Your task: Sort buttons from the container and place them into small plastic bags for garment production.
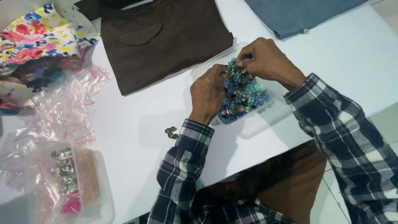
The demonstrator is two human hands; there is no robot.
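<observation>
My left hand (208, 92) and right hand (265, 60) pinch among blue-green buttons (242, 93) heaped in a clear tub (198, 71) on the white table (137, 124); whether either grips one, I cannot tell; brown cloth (161, 37) lies just beyond; plastic bags (62, 108) left.

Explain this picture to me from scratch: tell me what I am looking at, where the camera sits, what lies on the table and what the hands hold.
There is no machine here: a person in a checked shirt works with two bare hands. The single camera sits on that person's head and looks down.

Both hands, the left hand and the right hand, reach into a clear plastic tub of small blue, green and purple buttons. The fingertips pinch at the buttons, but what exactly sits in each grip is too small to tell.

On the white table also lie a folded brown garment, a blue-grey cloth, a flowered fabric, clear zip bags with red strips, a few loose silver buttons, and a second clear tub with silver and pink pieces.
</observation>
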